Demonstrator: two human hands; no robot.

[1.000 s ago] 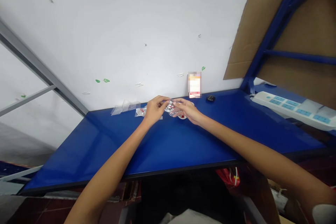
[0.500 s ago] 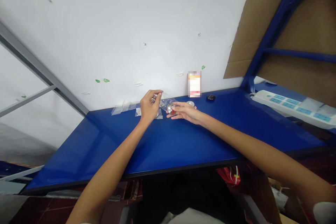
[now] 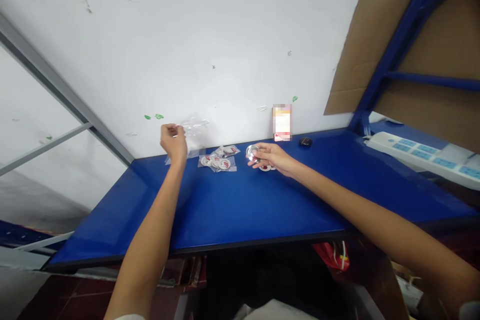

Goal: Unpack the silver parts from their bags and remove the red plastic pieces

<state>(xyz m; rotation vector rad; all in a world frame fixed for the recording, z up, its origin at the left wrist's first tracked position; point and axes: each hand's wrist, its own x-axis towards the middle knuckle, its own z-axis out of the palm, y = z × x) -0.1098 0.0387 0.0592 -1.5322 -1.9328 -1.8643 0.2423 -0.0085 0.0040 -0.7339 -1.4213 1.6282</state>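
Note:
At the left, near the wall, my left hand (image 3: 174,142) is raised with its fingers pinched on a clear plastic bag (image 3: 195,127), which spreads out blurred to the right. My right hand (image 3: 272,156) holds a shiny round metal disc (image 3: 252,152) between thumb and fingers, above the table. More round discs with red marks (image 3: 264,168) lie under that hand, partly hidden by it. Between my hands, several discs packed in clear bags (image 3: 217,162) form a small pile on the blue table (image 3: 232,205).
Flat clear bags (image 3: 197,153) lie by the wall behind my left hand. A small card box (image 3: 282,123) stands against the wall, with a small black object (image 3: 305,142) beside it. A white power strip (image 3: 423,152) lies at the right, past a blue metal frame (image 3: 375,80).
My left hand has moved left, away from the pile, with the clear bag. The packed discs are now uncovered. My right hand still holds the disc, now tilted more toward me.

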